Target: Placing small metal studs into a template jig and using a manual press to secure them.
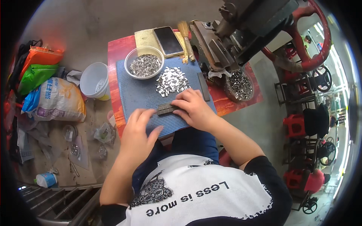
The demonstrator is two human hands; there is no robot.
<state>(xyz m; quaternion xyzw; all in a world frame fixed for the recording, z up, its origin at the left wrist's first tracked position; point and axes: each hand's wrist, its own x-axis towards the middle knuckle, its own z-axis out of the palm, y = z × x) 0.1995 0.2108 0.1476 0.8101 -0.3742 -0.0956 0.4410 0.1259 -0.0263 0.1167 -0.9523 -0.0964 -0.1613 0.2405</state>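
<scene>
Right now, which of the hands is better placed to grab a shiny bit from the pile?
Probably the right hand: it's on the dark bar, close beside the shiny pile. The left hand looks farther away.

Right grip (196, 110) on dark block (165, 109), left grip (136, 137) just beside

A dark, ridged bar (164, 109) slants slightly over the blue mat (134, 92).
</scene>
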